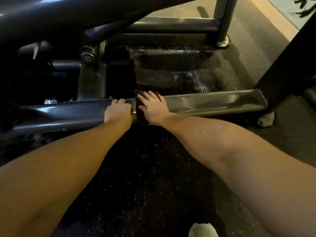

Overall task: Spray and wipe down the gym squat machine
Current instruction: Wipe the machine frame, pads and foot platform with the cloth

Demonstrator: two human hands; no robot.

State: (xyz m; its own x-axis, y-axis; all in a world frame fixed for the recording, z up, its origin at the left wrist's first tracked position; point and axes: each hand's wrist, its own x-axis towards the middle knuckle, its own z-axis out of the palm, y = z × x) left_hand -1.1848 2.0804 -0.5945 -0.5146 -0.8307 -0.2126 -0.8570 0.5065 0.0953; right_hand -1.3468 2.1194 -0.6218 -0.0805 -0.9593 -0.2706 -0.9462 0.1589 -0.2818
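A grey steel base rail (pixel 213 103) of the squat machine runs across the floor from left to right. A dark red cloth (pixel 139 115) lies draped over the rail near its middle. My right hand (pixel 152 108) presses flat on the cloth with the fingers spread. My left hand (pixel 118 110) rests on the rail just left of the cloth, its fingers curled over the rail's top edge. No spray bottle is in view.
A thick dark frame beam (pixel 68 16) slants overhead. A pivot bolt (pixel 87 57) and bracket sit behind the rail. A post with a floor foot (pixel 222 42) stands at the back right. A black upright (pixel 282 69) rises at the right. Speckled rubber floor (pixel 145 177) lies below, with my white shoe (pixel 203 230).
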